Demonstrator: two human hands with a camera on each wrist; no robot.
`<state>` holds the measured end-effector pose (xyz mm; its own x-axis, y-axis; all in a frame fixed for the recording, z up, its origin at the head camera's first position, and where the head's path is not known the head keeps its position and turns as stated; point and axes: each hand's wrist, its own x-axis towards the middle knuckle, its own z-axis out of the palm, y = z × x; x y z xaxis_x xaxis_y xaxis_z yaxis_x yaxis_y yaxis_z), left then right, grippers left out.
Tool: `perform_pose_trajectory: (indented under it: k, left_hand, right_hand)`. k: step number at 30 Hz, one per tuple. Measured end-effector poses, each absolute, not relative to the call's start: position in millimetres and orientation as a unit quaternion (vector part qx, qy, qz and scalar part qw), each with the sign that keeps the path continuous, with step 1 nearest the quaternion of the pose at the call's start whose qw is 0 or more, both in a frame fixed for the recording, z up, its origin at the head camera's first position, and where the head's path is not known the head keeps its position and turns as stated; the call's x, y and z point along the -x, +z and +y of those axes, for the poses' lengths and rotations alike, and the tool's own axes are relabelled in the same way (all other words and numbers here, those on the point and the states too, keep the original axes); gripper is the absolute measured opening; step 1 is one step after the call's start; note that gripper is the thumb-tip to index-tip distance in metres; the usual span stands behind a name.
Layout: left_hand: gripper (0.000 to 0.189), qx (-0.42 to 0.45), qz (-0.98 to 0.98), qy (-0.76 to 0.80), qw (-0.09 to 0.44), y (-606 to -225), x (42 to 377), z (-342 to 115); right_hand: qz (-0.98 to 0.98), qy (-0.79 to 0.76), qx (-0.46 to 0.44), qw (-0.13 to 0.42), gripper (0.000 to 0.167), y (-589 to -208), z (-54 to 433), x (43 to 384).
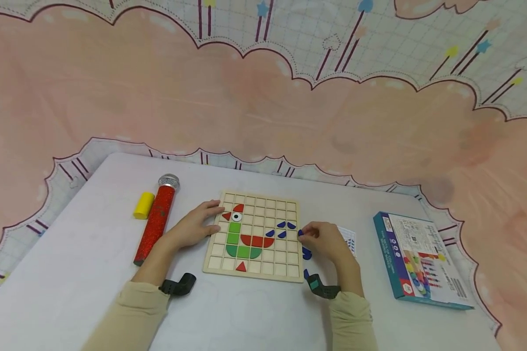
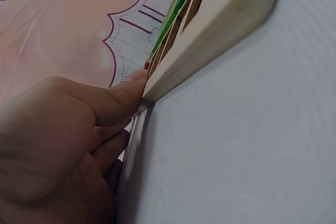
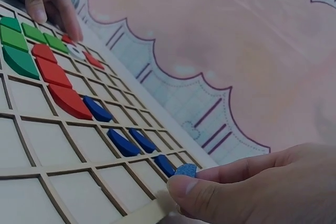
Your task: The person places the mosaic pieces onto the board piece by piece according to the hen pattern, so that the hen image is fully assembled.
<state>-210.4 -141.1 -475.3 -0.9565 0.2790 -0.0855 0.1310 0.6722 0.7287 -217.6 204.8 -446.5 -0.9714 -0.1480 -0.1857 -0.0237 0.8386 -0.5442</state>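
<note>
A square wooden grid board [image 1: 280, 269] lies on the table, holding green pieces [image 1: 233, 238], red pieces [image 1: 256, 241], a white eye piece [image 1: 236, 217] and several blue leaf-shaped pieces [image 1: 281, 224] at its right. My right hand [image 1: 327, 241] pinches one small blue piece [image 3: 186, 170] between thumb and index finger, just at the board's right edge. Much of that piece is hidden by the fingertips. At the board's left edge rests my left hand [image 1: 193, 226], its fingers extended and its thumb [image 2: 123, 95] touching the wooden rim.
More blue pieces [image 1: 306, 253] lie right of the board, partly under my right hand. Behind that hand is a printed card [image 1: 348, 240]. A flat box [image 1: 426, 263] lies farther right. To the left are a red microphone [image 1: 158, 219] and a yellow cylinder [image 1: 144, 205].
</note>
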Motion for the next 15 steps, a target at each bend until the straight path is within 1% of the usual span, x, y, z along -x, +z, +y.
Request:
perform_pose_trajectory:
  k: [11, 15]
  left_hand:
    - [0.056, -0.114, 0.910, 0.386, 0.095, -475.7, 212.1, -138.8]
    - [0.057, -0.111, 0.910, 0.389, 0.095, -475.0, 211.4, -139.4]
  right_hand:
    - [0.951, -0.286, 0.043, 0.109, 0.017, -449.9, 199.3, 217.0]
    - [0.951, -0.284, 0.055, 0.106, 0.017, -450.1, 198.2, 218.5]
